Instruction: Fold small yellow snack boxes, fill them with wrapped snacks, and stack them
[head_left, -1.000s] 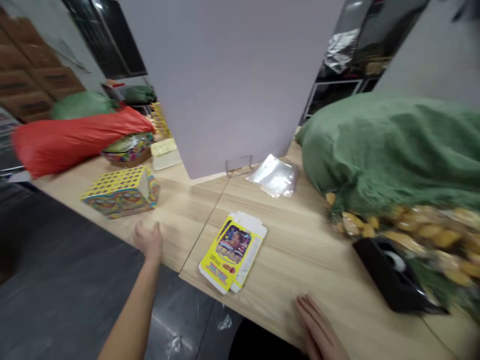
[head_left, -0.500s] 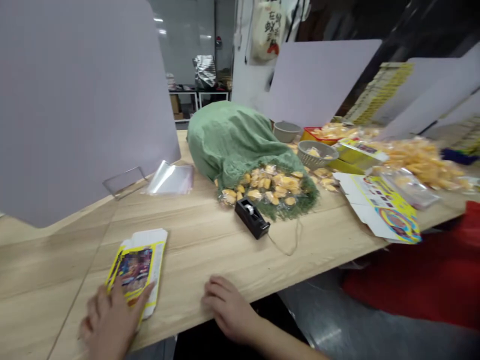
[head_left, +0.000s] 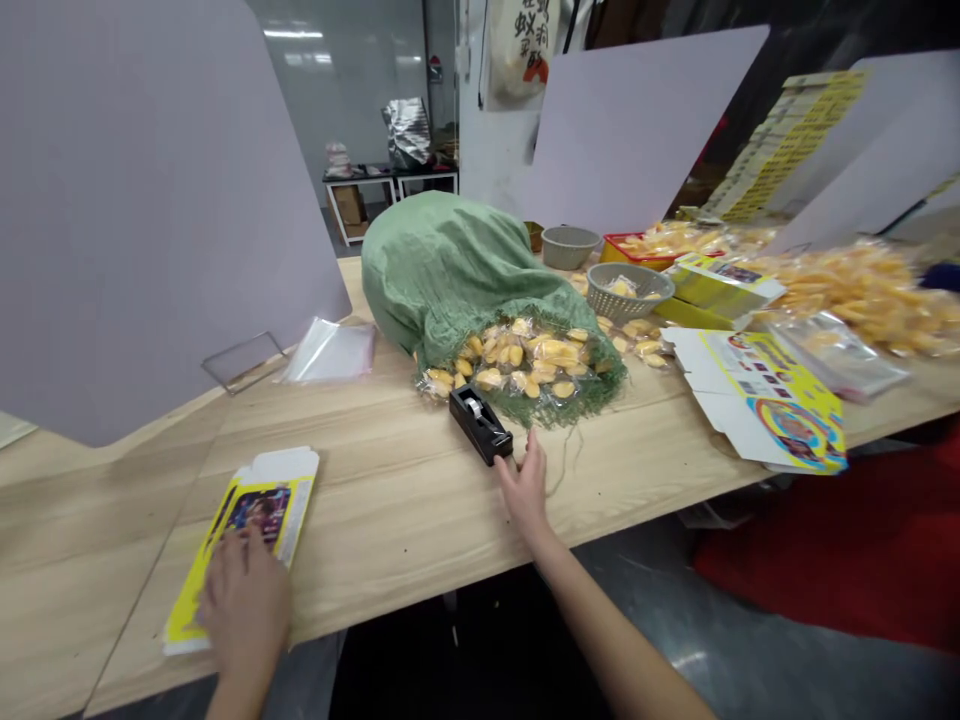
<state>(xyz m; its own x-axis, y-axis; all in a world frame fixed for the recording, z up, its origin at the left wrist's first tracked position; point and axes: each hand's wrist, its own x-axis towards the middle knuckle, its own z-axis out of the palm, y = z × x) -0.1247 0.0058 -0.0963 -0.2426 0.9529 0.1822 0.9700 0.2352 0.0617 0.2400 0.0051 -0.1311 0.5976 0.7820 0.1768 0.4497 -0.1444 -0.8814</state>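
Note:
My left hand (head_left: 244, 590) lies open over a flattened yellow and white printed carton (head_left: 279, 505), its fingers resting on the picture. My right hand (head_left: 525, 492) reaches to the near end of a black tape dispenser (head_left: 480, 428), fingers apart and touching or almost touching that end. Behind the dispenser, a green cloth sack (head_left: 450, 265) lies on its side with its frayed mouth toward me. Small yellow pieces in clear wrappers (head_left: 551, 362) spill from the sack's mouth.
Clear plastic sleeves (head_left: 330, 350) lie beside a wire stand (head_left: 244, 362) under a tall pale panel (head_left: 150, 200). To the right are another flat carton (head_left: 765, 395), a grey basket (head_left: 628, 290) and a heap of wrapped yellow pieces (head_left: 862, 295). A red cloth (head_left: 840, 560) hangs by the table edge.
My right hand has moved from the table's front edge forward and right to the tape dispenser. My left hand has shifted over the carton, which now lies turned further.

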